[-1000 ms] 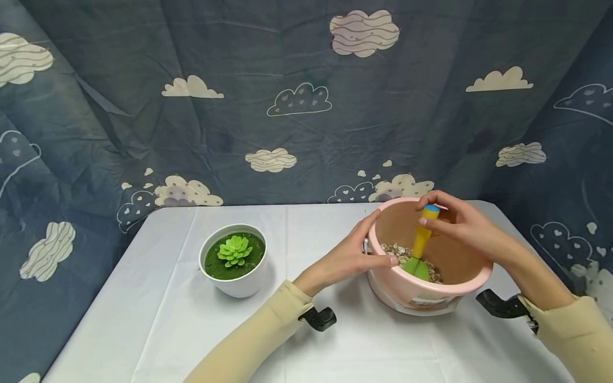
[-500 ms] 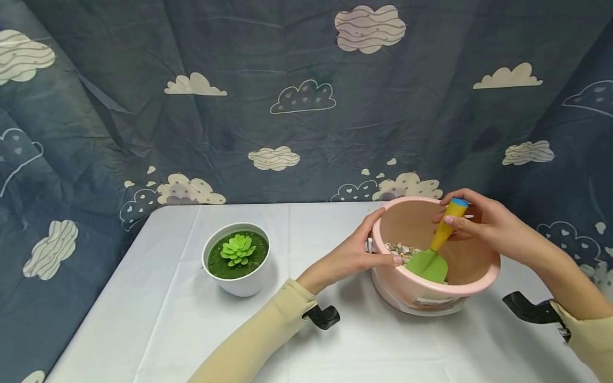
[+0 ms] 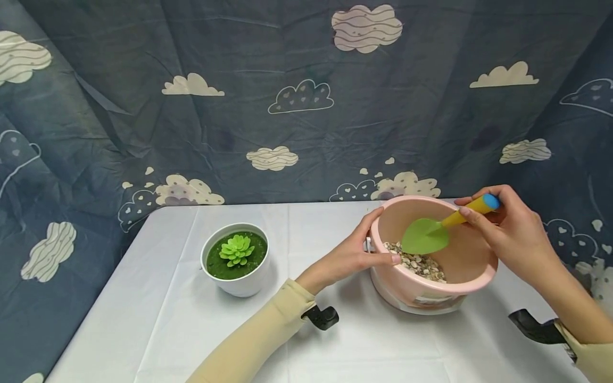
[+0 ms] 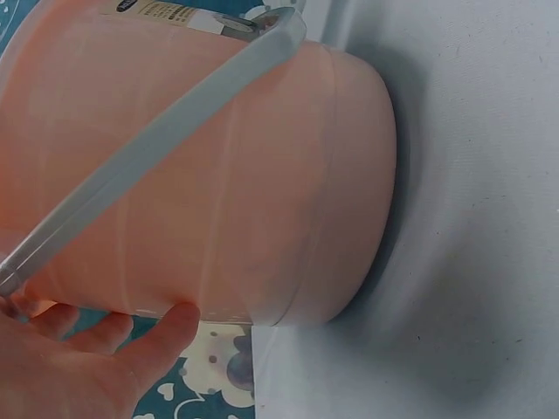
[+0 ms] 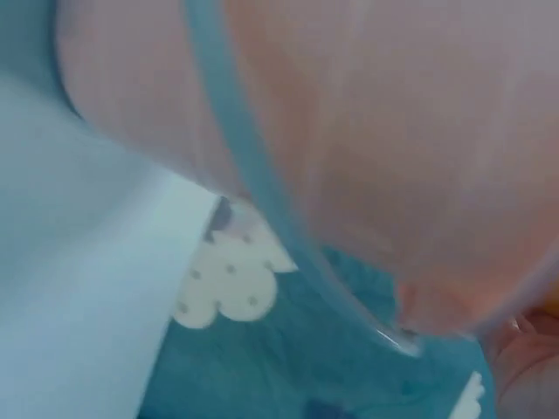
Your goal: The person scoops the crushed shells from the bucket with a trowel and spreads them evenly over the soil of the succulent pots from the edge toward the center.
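Since the earlier frame, the trowel (image 3: 426,237) has been raised and tipped, and the right hand (image 3: 514,229) has been carried toward the right side of the pink bucket (image 3: 392,288). The trowel is made up of a flat green rounded blade and a yellow handle with a blue end; it is held slanted across the bucket's mouth, blade to the left. Its handle is gripped by the right hand. The bucket's left rim is held by the left hand (image 3: 354,252), thumb laid over the edge. Part of the pebbly gravel (image 3: 426,267) at the bucket's bottom is covered by the blade; contact between them cannot be told. In the left wrist view, the bucket's wall is crossed by a clear carrying handle (image 4: 148,157). Well left of the bucket, a white pot (image 3: 241,288) holding a green succulent (image 3: 237,250) is seen on the desk (image 3: 378,351). Behind the bucket, a cloud-patterned curtain (image 3: 249,48) is hung.
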Tool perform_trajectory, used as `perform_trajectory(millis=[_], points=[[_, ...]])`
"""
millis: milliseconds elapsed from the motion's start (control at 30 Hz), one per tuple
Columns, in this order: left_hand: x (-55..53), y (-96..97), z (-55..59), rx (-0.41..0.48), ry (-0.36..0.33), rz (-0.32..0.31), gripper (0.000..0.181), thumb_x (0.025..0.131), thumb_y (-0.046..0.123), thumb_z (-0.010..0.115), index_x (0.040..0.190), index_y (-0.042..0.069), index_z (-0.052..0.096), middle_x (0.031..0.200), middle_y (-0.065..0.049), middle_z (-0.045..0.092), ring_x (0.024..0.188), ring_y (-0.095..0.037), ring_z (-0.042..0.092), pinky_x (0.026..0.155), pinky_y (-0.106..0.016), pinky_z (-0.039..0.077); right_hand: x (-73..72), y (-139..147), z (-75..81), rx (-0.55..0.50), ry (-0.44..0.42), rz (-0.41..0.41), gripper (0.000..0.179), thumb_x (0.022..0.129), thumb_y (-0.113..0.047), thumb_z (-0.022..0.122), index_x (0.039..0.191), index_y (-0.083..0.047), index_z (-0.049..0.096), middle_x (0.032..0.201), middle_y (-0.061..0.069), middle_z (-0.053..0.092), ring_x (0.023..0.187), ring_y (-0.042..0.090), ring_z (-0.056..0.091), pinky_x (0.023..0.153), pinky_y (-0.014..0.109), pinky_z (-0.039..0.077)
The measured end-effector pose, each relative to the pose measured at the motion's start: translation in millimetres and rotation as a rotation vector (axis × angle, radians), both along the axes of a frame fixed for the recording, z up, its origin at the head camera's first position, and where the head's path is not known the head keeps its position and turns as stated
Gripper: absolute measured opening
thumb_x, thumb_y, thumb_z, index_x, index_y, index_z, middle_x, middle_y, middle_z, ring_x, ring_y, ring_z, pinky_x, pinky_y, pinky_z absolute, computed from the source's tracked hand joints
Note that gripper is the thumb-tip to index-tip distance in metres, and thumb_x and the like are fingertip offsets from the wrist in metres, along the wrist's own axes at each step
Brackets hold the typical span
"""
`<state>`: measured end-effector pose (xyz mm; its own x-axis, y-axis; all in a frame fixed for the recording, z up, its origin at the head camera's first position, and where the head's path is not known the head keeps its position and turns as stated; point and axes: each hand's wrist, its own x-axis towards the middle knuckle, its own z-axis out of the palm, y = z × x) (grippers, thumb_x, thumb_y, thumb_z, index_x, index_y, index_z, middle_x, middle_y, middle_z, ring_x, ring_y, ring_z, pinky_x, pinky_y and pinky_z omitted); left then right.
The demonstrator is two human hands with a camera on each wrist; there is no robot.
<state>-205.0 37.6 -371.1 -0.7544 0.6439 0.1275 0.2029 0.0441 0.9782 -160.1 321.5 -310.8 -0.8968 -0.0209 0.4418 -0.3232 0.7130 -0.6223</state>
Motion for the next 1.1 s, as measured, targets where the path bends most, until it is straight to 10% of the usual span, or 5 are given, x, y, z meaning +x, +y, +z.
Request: perform_trajectory(millis=[400, 1100], points=[[-0.3, -0.5, -0.6, -0.008, -0.003, 0.013, 0.097, 0.08, 0.034, 0.078, 0.155, 0.039, 0.017, 0.15, 0.001, 0.033, 0.136, -0.016, 0.033, 0.11, -0.039, 0.025, -20.2, -10.7, -0.8, 0.061, -0.106, 0.051, 0.035, 0.094, -0.019, 0.068, 0.116, -0.001, 0.047, 0.112, 0.018, 0.063, 0.082, -0.011, 0.057, 0.066, 0.01, 0.049], [0.1, 0.4, -1.7, 0.011, -0.031, 0.008, 0.094, 0.081, 0.032, 0.078, 0.153, 0.044, 0.019, 0.154, 0.01, 0.027, 0.139, -0.008, 0.026, 0.112, -0.041, 0.022, -44.8, -21.6, 3.5, -0.092, -0.328, 0.122, 0.037, 0.098, -0.026, 0.062, 0.124, -0.001, 0.053, 0.11, 0.02, 0.059, 0.089, 0.019, 0.066, 0.07, 0.028, 0.057]])
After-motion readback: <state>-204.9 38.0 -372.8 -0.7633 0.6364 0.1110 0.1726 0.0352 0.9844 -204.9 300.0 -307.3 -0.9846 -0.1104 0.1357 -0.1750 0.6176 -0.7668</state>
